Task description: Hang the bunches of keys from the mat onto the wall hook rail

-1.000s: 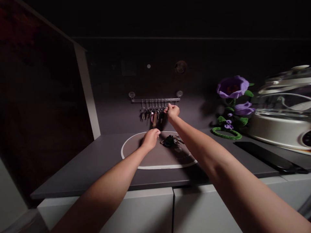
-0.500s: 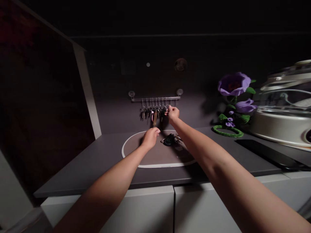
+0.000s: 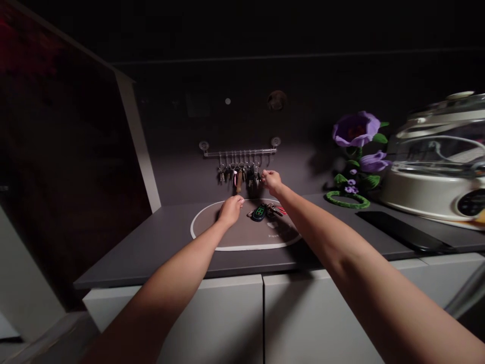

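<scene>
My right hand (image 3: 272, 182) is raised in front of the wall, its fingers pinched together beside the rightmost bunch of keys (image 3: 255, 174). Whether anything sits between those fingertips is too small to tell. The keys hang in a row from a clear hook rail (image 3: 242, 152), one with a brown strap (image 3: 239, 180). Lower and to the left, my left hand (image 3: 230, 210) hovers over an oval mat (image 3: 204, 227), fingers curled closed with nothing seen in them. On the mat lies a dark car key fob (image 3: 259, 213) with green markings, joined by metal keys (image 3: 273, 209) and a red item.
A purple flower decoration (image 3: 356, 131) with a green ring base stands to the right. Beside it are a cream appliance with a clear cover (image 3: 424, 187) and a flat black object (image 3: 401, 231). White cabinet doors (image 3: 212, 313) lie below the grey counter.
My right hand has drawn slightly away from the hanging keys, which now show more fully at the rail's right. My left hand stays over the mat. The view has shifted a little.
</scene>
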Available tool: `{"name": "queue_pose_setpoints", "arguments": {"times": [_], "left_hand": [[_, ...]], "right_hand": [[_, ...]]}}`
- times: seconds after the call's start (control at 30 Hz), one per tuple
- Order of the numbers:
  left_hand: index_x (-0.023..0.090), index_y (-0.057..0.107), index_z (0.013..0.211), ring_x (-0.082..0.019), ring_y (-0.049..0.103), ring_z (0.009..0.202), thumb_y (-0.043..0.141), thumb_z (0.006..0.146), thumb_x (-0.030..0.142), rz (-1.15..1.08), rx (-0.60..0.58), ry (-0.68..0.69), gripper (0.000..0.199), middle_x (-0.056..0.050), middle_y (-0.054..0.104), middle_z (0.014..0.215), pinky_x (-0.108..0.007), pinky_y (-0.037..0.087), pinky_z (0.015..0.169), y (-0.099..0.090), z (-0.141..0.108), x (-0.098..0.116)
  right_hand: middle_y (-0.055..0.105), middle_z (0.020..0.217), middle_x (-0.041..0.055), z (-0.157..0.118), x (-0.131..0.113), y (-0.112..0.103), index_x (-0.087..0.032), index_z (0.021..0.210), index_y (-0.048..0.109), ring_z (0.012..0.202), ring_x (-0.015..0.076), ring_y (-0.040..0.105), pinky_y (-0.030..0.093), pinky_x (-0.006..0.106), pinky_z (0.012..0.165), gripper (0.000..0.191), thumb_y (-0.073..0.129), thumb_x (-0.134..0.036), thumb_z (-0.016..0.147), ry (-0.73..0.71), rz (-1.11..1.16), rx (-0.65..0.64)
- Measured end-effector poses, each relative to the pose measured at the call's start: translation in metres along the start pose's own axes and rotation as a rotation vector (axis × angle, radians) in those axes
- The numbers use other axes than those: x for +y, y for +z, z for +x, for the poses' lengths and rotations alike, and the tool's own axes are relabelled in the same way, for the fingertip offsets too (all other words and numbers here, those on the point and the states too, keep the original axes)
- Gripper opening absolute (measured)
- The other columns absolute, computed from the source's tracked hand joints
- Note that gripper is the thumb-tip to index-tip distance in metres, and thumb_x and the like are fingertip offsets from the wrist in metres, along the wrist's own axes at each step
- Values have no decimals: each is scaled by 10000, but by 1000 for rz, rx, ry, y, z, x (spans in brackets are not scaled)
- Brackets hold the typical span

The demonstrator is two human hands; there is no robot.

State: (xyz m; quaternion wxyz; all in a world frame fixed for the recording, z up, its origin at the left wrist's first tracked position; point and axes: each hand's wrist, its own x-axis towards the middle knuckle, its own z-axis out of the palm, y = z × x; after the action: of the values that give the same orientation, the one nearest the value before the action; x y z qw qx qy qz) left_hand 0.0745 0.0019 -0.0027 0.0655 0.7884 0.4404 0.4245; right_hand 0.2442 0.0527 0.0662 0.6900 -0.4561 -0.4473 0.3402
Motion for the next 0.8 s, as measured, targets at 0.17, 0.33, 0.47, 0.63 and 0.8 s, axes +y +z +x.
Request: {"name": "queue_pose_setpoints", "arguments": {"times": [0.17, 0.33, 0.47, 0.63, 0.8], "left_hand": [[168, 598, 801, -139, 533, 710, 376, 847, 216, 95, -11, 42, 232, -34, 610, 731, -249, 385, 691, -1, -3, 4], [167, 616, 901, -163, 560, 824, 406, 833, 197, 139, -9, 66, 222, -65, 638, 850, -267, 407, 771, -2, -6, 10], [142, 611, 965, -155, 575, 847, 436, 812, 172, 86, 15, 23, 234, -80, 646, 935, -258, 420, 798, -6, -1, 21], [121, 612, 991, -156, 587, 801, 488, 782, 176, 55, -63, -48, 249, -82, 654, 894, -259, 439, 766, -7, 14, 43], [123, 613, 986, -151, 589, 798, 513, 767, 191, 42, -85, -62, 251, -84, 658, 905, -260, 444, 773, 9, 19, 58]], "right_hand": [[499, 609, -35, -21, -5, -12, -138, 741, 514, 487, 34, 451, 414, 162, 507, 30, 526, -145, 768, 100, -22, -16], [504, 606, -34, -44, -6, -26, -140, 741, 516, 502, 43, 471, 395, 159, 496, 52, 502, -90, 750, 117, -19, -53], [536, 607, -26, -59, -9, -36, -135, 741, 516, 488, 45, 476, 393, 172, 506, 63, 493, -77, 742, 94, -45, -118], [589, 652, -8, -68, -4, -45, -136, 807, 538, 551, 60, 528, 416, 190, 575, 101, 481, -79, 746, -20, -145, -134], [621, 719, 3, -74, 12, -60, -151, 883, 566, 633, 78, 561, 441, 234, 698, 151, 489, -117, 757, -206, -360, -134]]}}
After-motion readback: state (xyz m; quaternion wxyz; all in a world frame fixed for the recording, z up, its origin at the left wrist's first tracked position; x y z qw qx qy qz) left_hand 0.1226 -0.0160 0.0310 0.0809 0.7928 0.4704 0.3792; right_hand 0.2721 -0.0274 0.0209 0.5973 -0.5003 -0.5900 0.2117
